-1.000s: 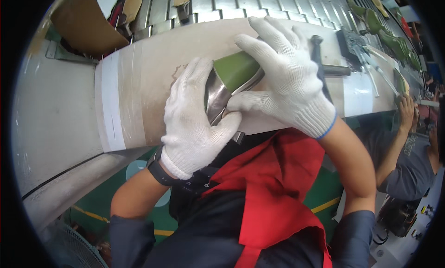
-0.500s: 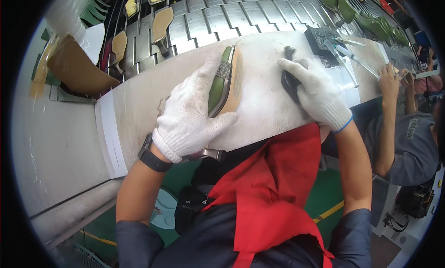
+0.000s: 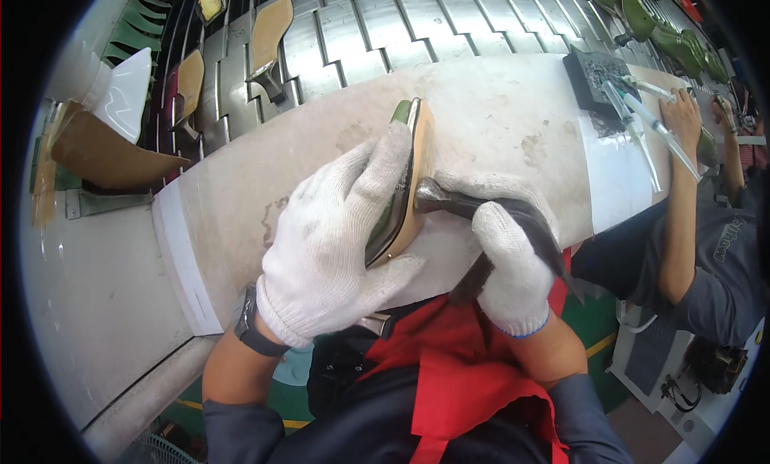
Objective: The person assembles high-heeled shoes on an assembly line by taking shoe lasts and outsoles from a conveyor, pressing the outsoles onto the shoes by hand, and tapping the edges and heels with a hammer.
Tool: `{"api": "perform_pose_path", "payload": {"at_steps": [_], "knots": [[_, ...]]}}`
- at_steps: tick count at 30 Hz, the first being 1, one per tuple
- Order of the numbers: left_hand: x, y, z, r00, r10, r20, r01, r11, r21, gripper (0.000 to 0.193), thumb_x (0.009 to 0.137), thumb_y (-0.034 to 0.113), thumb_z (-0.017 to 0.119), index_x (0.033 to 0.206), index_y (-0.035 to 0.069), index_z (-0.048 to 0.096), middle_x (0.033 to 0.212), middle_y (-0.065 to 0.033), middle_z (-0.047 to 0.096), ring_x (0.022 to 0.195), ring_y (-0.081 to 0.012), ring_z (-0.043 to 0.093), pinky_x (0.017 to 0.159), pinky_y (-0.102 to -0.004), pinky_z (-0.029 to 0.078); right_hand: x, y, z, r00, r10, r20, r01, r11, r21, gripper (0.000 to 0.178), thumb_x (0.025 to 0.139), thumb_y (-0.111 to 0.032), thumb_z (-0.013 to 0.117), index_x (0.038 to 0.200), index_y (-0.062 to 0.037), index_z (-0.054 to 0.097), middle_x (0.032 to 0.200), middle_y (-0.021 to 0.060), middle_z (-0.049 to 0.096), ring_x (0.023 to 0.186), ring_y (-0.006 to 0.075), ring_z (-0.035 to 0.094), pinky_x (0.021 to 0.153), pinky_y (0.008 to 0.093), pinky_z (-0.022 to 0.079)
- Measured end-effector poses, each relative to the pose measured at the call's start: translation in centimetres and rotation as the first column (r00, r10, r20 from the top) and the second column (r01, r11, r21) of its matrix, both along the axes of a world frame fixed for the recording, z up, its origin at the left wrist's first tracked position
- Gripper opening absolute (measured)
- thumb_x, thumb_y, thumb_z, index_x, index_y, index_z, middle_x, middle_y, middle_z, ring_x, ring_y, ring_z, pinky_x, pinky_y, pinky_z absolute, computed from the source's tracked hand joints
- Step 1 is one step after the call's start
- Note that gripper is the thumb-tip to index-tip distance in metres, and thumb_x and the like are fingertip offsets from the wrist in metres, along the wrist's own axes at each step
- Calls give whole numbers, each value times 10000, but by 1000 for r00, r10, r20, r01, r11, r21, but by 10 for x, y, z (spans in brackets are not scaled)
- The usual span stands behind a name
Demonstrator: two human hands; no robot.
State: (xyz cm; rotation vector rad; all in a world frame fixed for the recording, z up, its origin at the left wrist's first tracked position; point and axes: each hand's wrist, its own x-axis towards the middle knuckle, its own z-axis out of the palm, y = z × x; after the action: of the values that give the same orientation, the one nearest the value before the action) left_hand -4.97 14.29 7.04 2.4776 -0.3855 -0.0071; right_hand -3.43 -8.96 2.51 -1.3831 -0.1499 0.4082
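A high-heeled shoe (image 3: 423,147) with a green upper and tan sole is on its side on the pale bench, its sole facing right. My gloved left hand (image 3: 333,231) wraps over its upper from the left, hiding most of the green part. The shoe's heel (image 3: 377,325) shows below that wrist, past the bench's near edge. In my gloved right hand (image 3: 513,247) is a dark metal shoemaker's hammer (image 3: 461,202). Its round face is right against the sole's edge or just beside it; contact is hard to tell. My fingers hide part of the hammer.
Slatted metal conveyor (image 3: 385,31) runs behind the bench (image 3: 497,95), carrying tan soles (image 3: 271,32) and green shoes (image 3: 682,47). A black box (image 3: 595,79) and brushes (image 3: 642,135) sit at the right. A co-worker's arm (image 3: 682,191) reaches in there. A brown curved sheet (image 3: 104,147) stands at the left.
My right hand has brought the hammer leftward and turned it, from upright over the bench to pointing at the sole. My left hand still holds the shoe, its fingers now further over the upper.
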Motion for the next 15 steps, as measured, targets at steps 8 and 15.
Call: {"api": "perform_pose_path", "payload": {"at_steps": [8, 15], "knots": [[3, 0, -4, 996, 5, 85, -3, 1000, -29, 1089, 749, 178, 963, 1682, -1, 430, 1452, -296, 644, 1302, -484, 667, 1127, -532, 518, 50, -2, 43, 745, 310, 590, -34, 902, -430, 295, 968, -30, 788, 1259, 5, 752, 1195, 170, 819, 1100, 244, 812, 971, 368, 642], [-5, 6, -12, 998, 63, 21, -60, 993, -97, 1171, 703, 181, 979, 1667, -93, 374, 1389, -290, 662, 1255, -480, 680, 1104, -532, 518, 70, 5, 62, 895, 346, 281, -197, 873, -447, 258, 1019, -52, 774, 1269, 7, 761, 1168, 175, 810, 1104, 224, 791, 983, 368, 618]]}}
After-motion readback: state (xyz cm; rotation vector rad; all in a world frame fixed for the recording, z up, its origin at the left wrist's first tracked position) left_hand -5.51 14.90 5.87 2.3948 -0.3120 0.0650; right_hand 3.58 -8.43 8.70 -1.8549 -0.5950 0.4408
